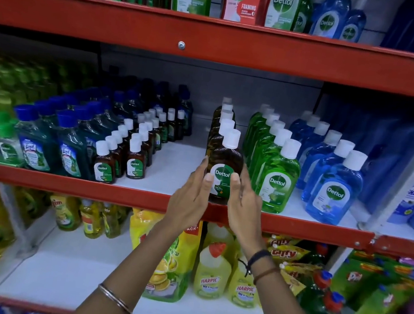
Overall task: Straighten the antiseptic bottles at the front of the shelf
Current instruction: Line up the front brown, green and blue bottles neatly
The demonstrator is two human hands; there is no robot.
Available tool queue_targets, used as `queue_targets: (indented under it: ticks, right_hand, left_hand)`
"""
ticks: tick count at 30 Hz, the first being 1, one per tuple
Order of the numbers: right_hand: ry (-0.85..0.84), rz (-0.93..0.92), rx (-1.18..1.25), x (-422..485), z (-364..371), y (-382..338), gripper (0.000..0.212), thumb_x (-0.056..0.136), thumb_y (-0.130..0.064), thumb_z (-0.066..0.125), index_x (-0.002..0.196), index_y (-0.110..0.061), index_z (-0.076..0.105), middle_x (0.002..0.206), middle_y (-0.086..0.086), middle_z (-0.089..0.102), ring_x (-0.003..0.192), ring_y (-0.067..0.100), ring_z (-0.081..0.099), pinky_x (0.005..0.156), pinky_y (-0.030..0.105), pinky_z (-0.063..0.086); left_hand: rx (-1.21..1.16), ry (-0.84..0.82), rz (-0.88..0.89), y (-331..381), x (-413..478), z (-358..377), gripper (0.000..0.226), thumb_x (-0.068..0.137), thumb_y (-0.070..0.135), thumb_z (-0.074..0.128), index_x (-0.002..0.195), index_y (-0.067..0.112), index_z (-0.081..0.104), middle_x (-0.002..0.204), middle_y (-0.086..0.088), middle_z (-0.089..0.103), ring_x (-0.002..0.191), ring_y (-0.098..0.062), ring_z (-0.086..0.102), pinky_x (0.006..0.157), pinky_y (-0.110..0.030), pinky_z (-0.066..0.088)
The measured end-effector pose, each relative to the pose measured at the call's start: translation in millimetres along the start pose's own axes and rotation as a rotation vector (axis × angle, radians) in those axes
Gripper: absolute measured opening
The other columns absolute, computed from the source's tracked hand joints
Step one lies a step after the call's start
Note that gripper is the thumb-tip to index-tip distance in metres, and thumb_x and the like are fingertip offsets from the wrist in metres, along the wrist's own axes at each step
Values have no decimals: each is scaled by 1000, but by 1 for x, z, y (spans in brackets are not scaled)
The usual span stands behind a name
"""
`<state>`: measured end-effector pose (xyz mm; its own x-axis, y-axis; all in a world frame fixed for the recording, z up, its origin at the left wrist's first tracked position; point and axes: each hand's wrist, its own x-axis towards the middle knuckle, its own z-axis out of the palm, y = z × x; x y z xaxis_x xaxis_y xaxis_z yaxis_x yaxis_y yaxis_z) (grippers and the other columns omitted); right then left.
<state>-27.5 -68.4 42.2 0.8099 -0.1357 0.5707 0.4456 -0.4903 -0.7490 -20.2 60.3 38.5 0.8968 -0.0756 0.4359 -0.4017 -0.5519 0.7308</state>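
Two hands, left hand and right hand, clasp one brown Dettol bottle.

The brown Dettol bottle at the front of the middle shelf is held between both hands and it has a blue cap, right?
Not quite: the brown Dettol bottle, held between the left hand and right hand, has a white cap, as the head view shows.

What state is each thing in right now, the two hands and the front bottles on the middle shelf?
Left hand: open palm pressed to the brown bottle's left side.
Right hand: pressed to its right side, thumb on the label.
Brown Dettol bottle: upright, capped, at the shelf edge, label facing out.
Green Dettol bottle: upright, capped, untouched.
Blue Dettol bottle: upright, capped, untouched.
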Motion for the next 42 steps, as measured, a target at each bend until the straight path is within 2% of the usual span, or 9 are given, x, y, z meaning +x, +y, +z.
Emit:
queue_targets:
  ticks: [6,14,16,18,22,27,31,37,42]
  right_hand:
    - [-4,12,-12,7,-2,3,54,95,-51,25,145,-29,32,48,-5,35,42,4,42,42,15,27]
    - [-4,-4,18,8,2,7,53,96,-54,27,140,-29,42,70,13,68,65,17,65,66,34,58]
    - [-9,-12,33,7,2,7,58,94,-60,26,141,-29,41,63,1,62,59,8,60,60,26,54]
    - [13,-20,79,4,-2,5,72,88,-71,23,141,-26,41,75,-20,53,70,-10,51,66,8,43]
    - [240,-13,179,-13,-21,9,65,90,-65,25,140,-27,42,143,-6,49,134,9,42,111,38,37]
    - [420,55,280,-12,-55,29,64,90,-66,26,144,-32,32,153,-9,34,144,10,25,119,41,24]
    - [260,259,435,4,-73,33,64,90,-68,22,144,-36,30,154,-11,31,139,4,30,118,38,26]
    - [106,332,506,16,-88,46,87,72,-84,22,140,-33,40,148,-3,44,133,11,41,110,34,35]
    - [30,321,568,23,-99,47,79,79,-71,22,140,-24,43,144,3,49,124,11,49,90,18,42]
  left_hand:
    - [32,19,-19,-4,-4,2,103,65,92,-15,153,45,10,157,7,34,120,-34,55,92,-42,44]
    - [-8,78,-47,-3,-7,-1,100,67,92,-12,152,46,12,156,7,36,124,-31,53,97,-42,42]
    - [-1,86,-41,-3,-8,-1,98,69,91,-11,152,45,14,155,7,36,126,-29,51,98,-42,41]
    - [-26,145,-17,-1,-8,3,94,75,88,-6,151,40,20,152,10,38,128,-20,48,99,-42,41]
    - [-153,397,224,18,-17,24,74,96,70,14,144,20,38,139,9,40,128,6,38,103,-26,38]
    - [-452,5,192,60,-16,60,65,84,85,16,138,50,28,148,3,39,135,-5,40,111,-26,35]
    - [-465,-84,-34,66,14,83,89,65,99,6,143,57,15,160,6,22,146,-13,23,119,-53,24]
    - [-573,-113,-100,63,24,93,63,58,103,9,114,82,30,157,0,34,144,-20,32,119,-53,25]
    - [-580,-62,-118,69,17,93,62,56,104,10,109,84,34,154,-1,39,142,-21,35,119,-53,26]
